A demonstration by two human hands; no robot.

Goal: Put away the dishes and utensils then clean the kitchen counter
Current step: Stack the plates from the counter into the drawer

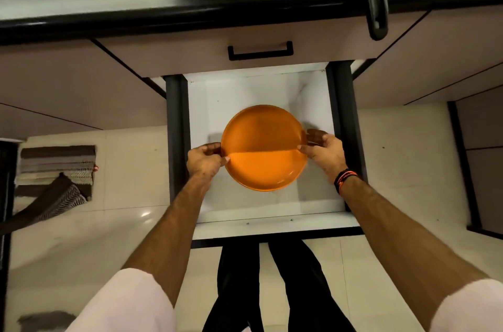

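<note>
Mid-frame: your left hand [204, 160] and right hand [322, 152] each pinch opposite rims of the orange plate [264, 146], over the open white drawer [272, 216].

Head cam looks steeply down, close over open drawer [272, 227].

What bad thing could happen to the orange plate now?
1. The orange plate is held over the open drawer only by its edges, left hand on one side, right hand on the other. It could slip and bang down.
2. The fingers might get pinched under its rim when it lands.
3. The pulled-out drawer is close to the person's legs and could bump them.
</note>
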